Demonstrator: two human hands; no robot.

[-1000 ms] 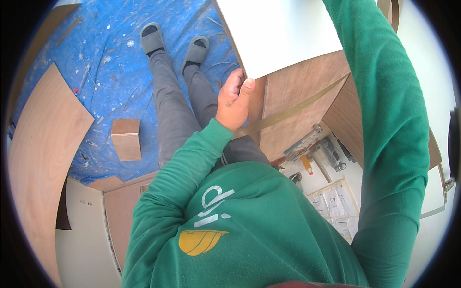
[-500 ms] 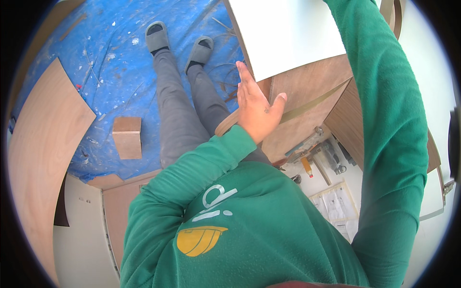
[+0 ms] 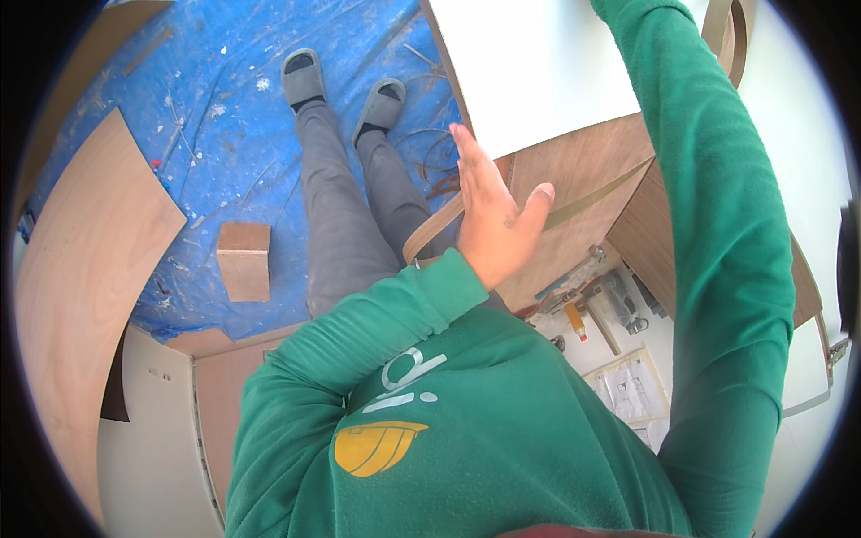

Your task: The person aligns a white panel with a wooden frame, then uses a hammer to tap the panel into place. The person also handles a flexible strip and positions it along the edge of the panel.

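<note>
My left hand (image 3: 500,220) is held flat, fingers straight and together, with the thumb apart. Behind it passes a thin brown wood-look strip (image 3: 434,229) that curves out on the finger side and runs on past the thumb. Whether the palm touches this strip, I cannot tell. Just beyond my fingertips is the corner of a white panel (image 3: 529,72) with a brown edge, above a wooden board face (image 3: 578,161). My right arm (image 3: 722,197) reaches up along the panel's right side, and its hand lies outside the picture.
A blue sheet (image 3: 215,161) covers the floor under my slippers. On it stands a small wooden block (image 3: 244,260); a curved wooden panel (image 3: 99,260) leans at the left. Tools, one with an orange handle (image 3: 575,319), and printed sheets (image 3: 628,386) lie at the lower right.
The whole view has shifted slightly. My left hand appears a little lower and farther right, still flat, and more of the strip shows beside its fingers. The right arm has barely moved.
</note>
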